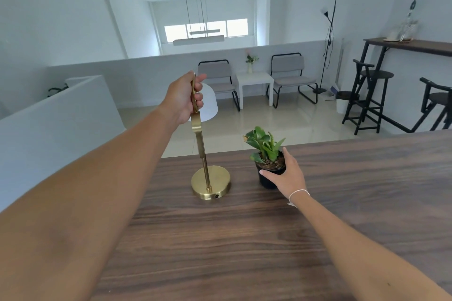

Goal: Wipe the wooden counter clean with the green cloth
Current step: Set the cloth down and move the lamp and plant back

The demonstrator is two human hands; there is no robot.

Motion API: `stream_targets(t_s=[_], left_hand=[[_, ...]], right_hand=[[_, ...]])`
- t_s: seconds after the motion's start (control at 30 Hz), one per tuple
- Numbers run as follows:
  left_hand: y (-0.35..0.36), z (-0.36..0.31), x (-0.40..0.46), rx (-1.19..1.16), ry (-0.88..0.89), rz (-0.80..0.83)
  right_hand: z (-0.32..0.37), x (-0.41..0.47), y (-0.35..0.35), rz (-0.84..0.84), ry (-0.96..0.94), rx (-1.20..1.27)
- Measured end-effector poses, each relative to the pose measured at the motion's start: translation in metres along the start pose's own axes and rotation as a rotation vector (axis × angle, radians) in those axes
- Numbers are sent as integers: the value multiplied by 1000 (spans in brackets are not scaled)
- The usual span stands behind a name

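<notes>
Gripping the lamp (210,179) stem, my left hand (184,98) is closed; my right hand (287,175) cups the pot (267,177) near the counter (244,239) far edge. Cloth unseen; probably soft, light.

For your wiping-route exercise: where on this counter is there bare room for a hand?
The wooden counter is bare right of the potted plant and nearer than the brass lamp. It is crowded at the far edge, where both hands grip the lamp and pot.

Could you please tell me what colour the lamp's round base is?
The lamp base is brushed gold or brass, seen best in the head view, standing on the wooden counter.
</notes>
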State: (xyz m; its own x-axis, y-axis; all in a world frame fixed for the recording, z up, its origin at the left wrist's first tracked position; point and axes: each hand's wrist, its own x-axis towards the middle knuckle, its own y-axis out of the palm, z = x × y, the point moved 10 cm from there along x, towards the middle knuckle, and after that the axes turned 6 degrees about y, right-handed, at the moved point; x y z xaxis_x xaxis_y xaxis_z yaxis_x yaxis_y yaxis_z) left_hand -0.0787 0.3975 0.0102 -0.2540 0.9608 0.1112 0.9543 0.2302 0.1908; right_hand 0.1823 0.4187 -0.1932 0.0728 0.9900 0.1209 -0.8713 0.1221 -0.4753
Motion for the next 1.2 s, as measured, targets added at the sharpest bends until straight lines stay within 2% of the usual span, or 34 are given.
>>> stream_targets(t_s=[0.27,0.63,0.9,1.2], left_hand=[[-8,-17,-26,1,33,-4],[-20,-48,-105,-73,48,64],[-36,-43,-168,-64,44,16],[-41,-33,-212,-29,60,-50]], right_hand=[[12,-36,-20,-6,-6,2],[24,-143,-44,-69,-14,47],[18,-197,-45,9,-72,56],[-1,-226,-46,88,-39,106]])
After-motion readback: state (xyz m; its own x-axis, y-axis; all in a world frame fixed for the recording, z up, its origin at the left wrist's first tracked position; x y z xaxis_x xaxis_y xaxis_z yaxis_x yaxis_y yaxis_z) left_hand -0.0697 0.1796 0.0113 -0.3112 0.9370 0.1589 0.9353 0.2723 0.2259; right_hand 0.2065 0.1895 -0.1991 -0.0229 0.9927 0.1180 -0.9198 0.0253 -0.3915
